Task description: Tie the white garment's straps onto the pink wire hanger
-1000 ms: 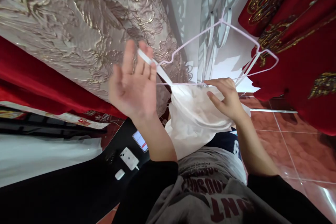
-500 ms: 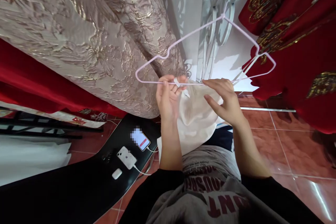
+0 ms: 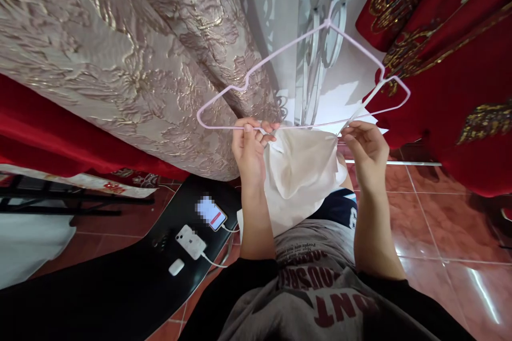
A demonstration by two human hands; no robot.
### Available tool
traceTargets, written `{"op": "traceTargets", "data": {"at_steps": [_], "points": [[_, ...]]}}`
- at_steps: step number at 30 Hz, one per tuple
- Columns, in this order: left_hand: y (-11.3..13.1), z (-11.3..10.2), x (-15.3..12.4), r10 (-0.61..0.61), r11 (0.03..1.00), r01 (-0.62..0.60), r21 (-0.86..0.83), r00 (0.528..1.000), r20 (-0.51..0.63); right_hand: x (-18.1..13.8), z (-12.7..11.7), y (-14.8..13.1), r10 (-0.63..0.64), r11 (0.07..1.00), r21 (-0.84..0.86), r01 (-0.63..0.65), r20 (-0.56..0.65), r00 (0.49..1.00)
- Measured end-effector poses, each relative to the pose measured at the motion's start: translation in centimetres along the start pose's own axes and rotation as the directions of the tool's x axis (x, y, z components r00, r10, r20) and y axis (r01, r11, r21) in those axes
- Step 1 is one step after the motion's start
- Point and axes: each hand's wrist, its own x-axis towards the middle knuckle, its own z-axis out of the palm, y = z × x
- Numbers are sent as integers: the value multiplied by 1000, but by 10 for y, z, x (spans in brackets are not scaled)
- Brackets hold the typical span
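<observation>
A pale pink hanger [image 3: 286, 52] hangs in front of me by its hook. My left hand [image 3: 251, 152] is closed around the left part of its bottom bar, with a bit of white strap by the fingers. Below the bar drapes a cream satin garment [image 3: 299, 168]. One thin white strap [image 3: 367, 100] runs from the hanger's right notch down to the garment's right top edge. My right hand [image 3: 366, 152] pinches that strap near its lower end. The left strap is mostly hidden by my left fingers.
Embossed pinkish-gold fabric [image 3: 140, 64] hangs at left, and red gold-trimmed cloth [image 3: 452, 90] at right. A white ornate metal frame [image 3: 314, 64] stands behind the hanger. A black bench [image 3: 120, 287] at lower left holds two phones [image 3: 191, 241] on cables and a white case [image 3: 176, 267].
My right hand has moved right and closed on the white strap, pulling the garment's right top edge up and out. The hanger has shifted slightly left in view.
</observation>
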Motion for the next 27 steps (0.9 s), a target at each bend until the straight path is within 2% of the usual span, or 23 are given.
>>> {"op": "traceTargets", "data": {"at_steps": [3,6,9,11,14,17,18,21,23,25,26,27], "points": [[1,-1,2,11,999,-10,34,1000,-26,3,2,-5,6,995,-99,6,120,993],[3,-3,6,31,999,-31,26,999,-33,3,-2,-13,48,988,-150,-27,135,990],[6,-4,9,56,998,-56,-3,998,-21,7,-5,-31,-16,1000,7,15,69,997],[8,-5,10,48,999,-48,-4,998,-27,18,-4,-46,-145,977,159,143,1,989],[9,-6,11,-6,1000,7,15,999,-44,48,-2,-58,-348,892,250,377,-151,925],[10,-7,10,-35,999,35,-9,999,-18,80,-11,-44,-481,821,185,541,-288,828],[10,-8,10,-31,999,31,-23,1000,-3,87,-17,-33,-525,793,138,594,-339,780],[11,-9,9,-19,999,20,-33,1000,9,89,-38,1,-629,699,-60,713,-526,572],[11,-10,9,-32,999,32,-16,999,10,74,-45,14,-609,709,-140,691,-615,500],[9,-10,9,-42,999,42,-21,999,23,51,-41,12,-587,746,-190,638,-639,497],[7,-8,9,-48,998,49,-34,998,33,39,-35,6,-594,758,-203,620,-607,528],[4,-7,8,-55,997,57,-51,998,39,29,-27,-2,-598,778,-215,590,-538,593]]}}
